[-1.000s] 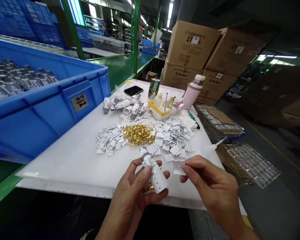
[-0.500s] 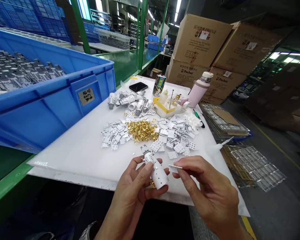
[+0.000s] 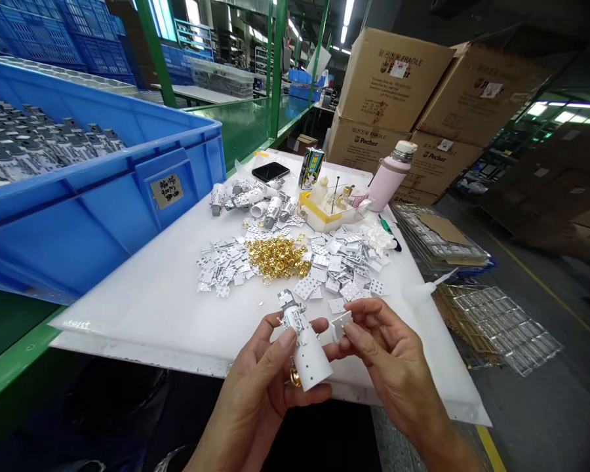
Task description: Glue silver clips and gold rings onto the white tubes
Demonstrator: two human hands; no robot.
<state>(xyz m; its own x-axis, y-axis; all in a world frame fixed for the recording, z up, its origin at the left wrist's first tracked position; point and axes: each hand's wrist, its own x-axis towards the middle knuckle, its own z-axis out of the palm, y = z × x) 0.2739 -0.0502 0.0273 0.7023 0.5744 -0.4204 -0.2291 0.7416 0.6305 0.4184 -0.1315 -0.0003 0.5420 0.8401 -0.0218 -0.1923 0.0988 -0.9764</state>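
My left hand (image 3: 270,370) is closed around a white cylindrical model part (image 3: 311,359) with a grey end piece and small holes near its wide end. A gold ring (image 3: 295,376) shows under that part, against my left fingers. Between thumb and fingers, my right hand (image 3: 391,354) pinches a small white plate (image 3: 341,324) with pegs, just right of the cylinder and apart from it. Beyond my hands lie a heap of gold rings (image 3: 278,255), loose white plates (image 3: 226,263) to its left and more dotted white plates (image 3: 344,259) to its right.
A blue crate (image 3: 103,190) full of similar parts stands at the left. Several assembled cylinders (image 3: 258,200), a phone (image 3: 270,172), a drink carton (image 3: 311,168), a yellow-edged tray (image 3: 319,216) and a pink bottle (image 3: 391,177) occupy the table's far end. Cardboard boxes (image 3: 393,85) are stacked behind.
My right hand has turned the white plate from edge-on so its face shows. The cylinder has tilted slightly in my left hand, and its wide end sits a little lower.
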